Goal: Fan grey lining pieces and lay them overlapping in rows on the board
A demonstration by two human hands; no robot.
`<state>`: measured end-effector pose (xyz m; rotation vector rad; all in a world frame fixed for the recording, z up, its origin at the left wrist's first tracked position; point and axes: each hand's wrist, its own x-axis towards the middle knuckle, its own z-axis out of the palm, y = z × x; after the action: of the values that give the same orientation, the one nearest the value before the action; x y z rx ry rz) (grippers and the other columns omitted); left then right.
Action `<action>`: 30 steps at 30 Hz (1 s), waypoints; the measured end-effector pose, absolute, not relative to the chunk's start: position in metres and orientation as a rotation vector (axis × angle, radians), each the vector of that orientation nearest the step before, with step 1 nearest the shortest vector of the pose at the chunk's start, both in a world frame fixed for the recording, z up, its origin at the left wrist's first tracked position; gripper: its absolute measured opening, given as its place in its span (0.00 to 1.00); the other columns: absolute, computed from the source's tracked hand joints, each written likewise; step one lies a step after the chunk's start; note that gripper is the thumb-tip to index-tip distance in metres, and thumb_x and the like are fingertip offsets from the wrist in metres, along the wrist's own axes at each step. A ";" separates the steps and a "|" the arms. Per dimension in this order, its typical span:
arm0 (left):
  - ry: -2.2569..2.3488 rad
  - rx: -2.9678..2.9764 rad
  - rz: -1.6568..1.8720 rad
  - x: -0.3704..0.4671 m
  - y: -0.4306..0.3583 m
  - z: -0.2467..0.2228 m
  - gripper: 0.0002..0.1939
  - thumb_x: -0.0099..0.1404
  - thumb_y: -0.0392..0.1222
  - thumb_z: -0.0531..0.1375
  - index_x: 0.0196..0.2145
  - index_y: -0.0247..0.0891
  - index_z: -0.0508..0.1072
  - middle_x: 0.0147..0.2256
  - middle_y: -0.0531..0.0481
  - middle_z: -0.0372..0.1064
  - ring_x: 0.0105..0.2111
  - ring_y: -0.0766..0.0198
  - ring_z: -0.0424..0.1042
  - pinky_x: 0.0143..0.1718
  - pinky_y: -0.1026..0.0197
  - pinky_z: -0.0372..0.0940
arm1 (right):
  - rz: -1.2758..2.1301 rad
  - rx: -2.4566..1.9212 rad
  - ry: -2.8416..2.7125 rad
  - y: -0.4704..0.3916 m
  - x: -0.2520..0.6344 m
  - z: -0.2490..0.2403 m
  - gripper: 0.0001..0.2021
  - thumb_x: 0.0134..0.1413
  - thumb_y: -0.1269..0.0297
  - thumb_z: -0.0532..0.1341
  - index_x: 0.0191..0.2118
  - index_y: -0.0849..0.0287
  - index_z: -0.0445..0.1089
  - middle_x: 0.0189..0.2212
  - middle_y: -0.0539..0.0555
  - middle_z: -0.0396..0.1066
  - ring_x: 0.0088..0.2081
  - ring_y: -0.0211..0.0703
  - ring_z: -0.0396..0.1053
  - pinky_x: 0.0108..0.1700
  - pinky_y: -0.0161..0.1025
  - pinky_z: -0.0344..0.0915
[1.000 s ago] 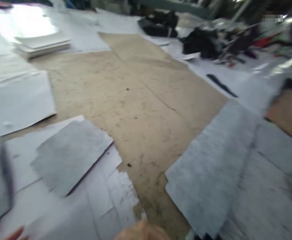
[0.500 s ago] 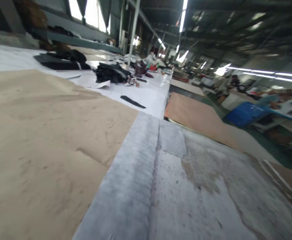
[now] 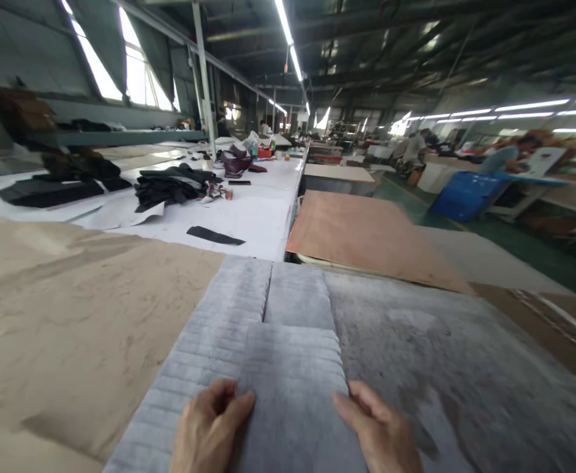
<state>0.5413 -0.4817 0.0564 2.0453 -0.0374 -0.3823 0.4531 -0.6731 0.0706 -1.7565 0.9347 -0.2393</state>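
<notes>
The bottom edge of the picture is cutting off both wrists, along with the near end of the grey sheet (image 3: 295, 401) between the left hand (image 3: 211, 427) and the right hand (image 3: 379, 430). The sheet is covering part of the overlapping grey pieces (image 3: 209, 335) beneath it. The left edge is cropping the brown paper (image 3: 95, 315). Farther back, folds are hiding much of the black material (image 3: 169, 187), small items by the red box (image 3: 265, 153) are appearing too tiny to identify, and a distant person in blue (image 3: 502, 159) is looking blurred.
</notes>
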 end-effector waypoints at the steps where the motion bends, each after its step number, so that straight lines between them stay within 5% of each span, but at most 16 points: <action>1: -0.080 2.089 -0.395 0.554 -0.493 0.059 0.17 0.53 0.55 0.54 0.23 0.38 0.71 0.18 0.55 0.62 0.23 0.63 0.63 0.24 0.63 0.55 | -0.250 -1.783 0.931 -0.682 0.463 0.070 0.16 0.41 0.50 0.56 0.29 0.57 0.71 0.21 0.47 0.68 0.27 0.40 0.65 0.28 0.32 0.58; 14: -0.091 2.610 -0.256 0.632 -0.567 0.068 0.11 0.52 0.46 0.51 0.22 0.41 0.70 0.26 0.44 0.70 0.33 0.49 0.69 0.25 0.59 0.51 | -0.215 -2.143 1.055 -0.732 0.537 0.051 0.10 0.43 0.56 0.56 0.27 0.54 0.71 0.23 0.50 0.70 0.27 0.43 0.66 0.29 0.35 0.54; 30: -0.102 2.715 -0.339 0.633 -0.569 0.063 0.10 0.52 0.45 0.50 0.19 0.45 0.68 0.26 0.48 0.71 0.34 0.53 0.70 0.26 0.61 0.53 | -0.132 -2.249 1.042 -0.745 0.537 0.040 0.08 0.44 0.58 0.55 0.24 0.54 0.67 0.19 0.45 0.67 0.24 0.38 0.64 0.27 0.33 0.52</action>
<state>0.6328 -0.5689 0.0630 2.7153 -0.1022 -0.3391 0.5366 -0.7445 0.0399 -2.2487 1.0421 -0.1316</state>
